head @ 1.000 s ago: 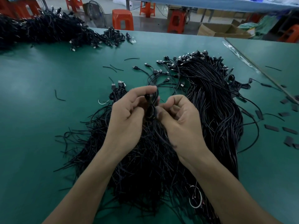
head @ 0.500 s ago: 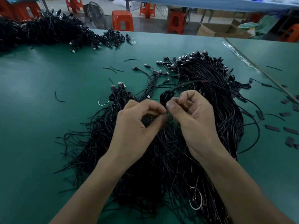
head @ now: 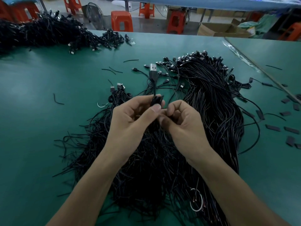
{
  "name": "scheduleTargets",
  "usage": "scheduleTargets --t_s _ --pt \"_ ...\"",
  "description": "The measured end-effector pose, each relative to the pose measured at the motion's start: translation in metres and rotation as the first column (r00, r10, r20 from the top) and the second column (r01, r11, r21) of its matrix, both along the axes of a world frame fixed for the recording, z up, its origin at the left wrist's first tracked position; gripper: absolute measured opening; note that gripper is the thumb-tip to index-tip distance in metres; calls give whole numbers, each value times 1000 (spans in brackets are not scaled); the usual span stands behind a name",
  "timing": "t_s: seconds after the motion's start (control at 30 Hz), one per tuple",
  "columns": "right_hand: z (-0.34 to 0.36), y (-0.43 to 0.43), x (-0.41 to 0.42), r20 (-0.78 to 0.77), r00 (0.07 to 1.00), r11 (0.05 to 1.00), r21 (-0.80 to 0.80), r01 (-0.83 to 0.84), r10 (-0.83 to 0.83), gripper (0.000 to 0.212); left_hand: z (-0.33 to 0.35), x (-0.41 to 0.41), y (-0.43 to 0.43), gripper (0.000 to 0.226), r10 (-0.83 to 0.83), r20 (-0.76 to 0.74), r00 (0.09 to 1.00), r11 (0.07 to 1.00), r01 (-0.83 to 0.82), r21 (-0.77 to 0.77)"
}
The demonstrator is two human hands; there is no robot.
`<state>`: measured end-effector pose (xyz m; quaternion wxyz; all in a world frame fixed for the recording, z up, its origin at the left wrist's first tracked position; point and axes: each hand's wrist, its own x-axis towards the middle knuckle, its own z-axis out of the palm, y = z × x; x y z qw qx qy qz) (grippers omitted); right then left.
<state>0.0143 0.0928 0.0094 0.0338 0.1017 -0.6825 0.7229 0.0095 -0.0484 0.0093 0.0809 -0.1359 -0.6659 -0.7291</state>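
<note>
Left hand fingers curl round coiled cable, plug upright; right hand pinches its tail; slack pinch could let coil spring open, snag heap below.

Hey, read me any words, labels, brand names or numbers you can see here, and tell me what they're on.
No readable text anywhere. The silver plug of the black USB cable shows no print; the brown cardboard boxes and orange plastic stools at the back show no legible marks.
</note>
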Motion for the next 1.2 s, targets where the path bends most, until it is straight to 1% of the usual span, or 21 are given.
scheduleTargets --t_s 0.07,0.1,0.13,0.2,0.3,0.37,0.43,0.47,0.5,0.57,0.6,0.63,0.7,0.73,0.8,0.87,0.93,1.0,1.07,1.17,1.2 --pt "0 3 -3 11 1000 1000 9 24 -24 32 1 2 0 24 -34 -39 999 999 35 18" --pt "1 5 -4 13 999 999 5 33 -33 31 3 3 0 27 -56 -60 997 998 56 0" --pt "2 7 -5 11 999 999 3 53 -53 31 4 4 0 34 -67 -71 995 997 64 -46" --pt "3 9 -7 -15 990 990 33 139 -138 31 4 5 -1 45 -40 -34 999 985 34 -169" --pt "4 9 -9 -79 974 975 51 216 -212 33 -3 3 3 25 37 -10 999 924 -39 -380" --pt "3 7 -8 -124 969 973 58 221 -213 34 -6 2 6 18 36 -10 999 899 -36 -436" --pt "4 4 -7 -155 970 979 49 199 -189 35 -6 4 8 33 20 16 1000 913 -12 -407" --pt "4 3 -6 -161 972 983 37 181 -173 35 -5 5 8 43 19 50 999 934 0 -358" --pt "4 3 -6 -163 974 986 26 166 -160 34 -4 5 8 47 19 98 995 957 11 -289" --pt "5 3 -5 -168 976 990 15 141 -136 33 -3 4 9 52 -26 248 968 992 57 -116" --pt "5 3 -5 -167 979 993 6 119 -116 32 -4 3 9 58 -61 312 948 996 76 -37" --pt "5 3 -4 -160 983 996 -11 90 -91 30 -5 2 9 63 -77 345 936 997 80 6" --pt "3 3 -1 -155 987 999 0 53 -53 30 -7 0 8 71 -70 352 933 997 74 1" --pt "2 2 0 -161 986 998 39 54 -47 30 -8 0 7 72 -62 345 936 998 70 -9" --pt "0 1 2 -174 983 990 122 70 -48 31 -9 -1 3 63 -58 326 944 998 65 -12" --pt "-2 1 2 -180 981 976 188 111 -77 31 -11 -3 1 40 -57 286 956 997 67 -24" --pt "-3 2 1 -138 985 976 178 127 -104 33 -13 -6 -1 23 -44 207 977 995 62 -80" --pt "-4 3 0 -60 992 988 106 115 -109 35 -12 -7 -2 8 -67 127 990 993 78 -86" --pt "-4 2 0 19 994 993 28 111 -112 37 -10 -6 -4 15 -97 72 993 990 104 -98" --pt "-5 6 -1 183 983 991 -124 53 -29 33 -8 -7 -7 16 -102 -1 995 973 99 -208" --pt "-5 10 -3 218 976 994 -107 33 -9 29 -8 -7 -8 16 -95 -8 995 965 90 -246"
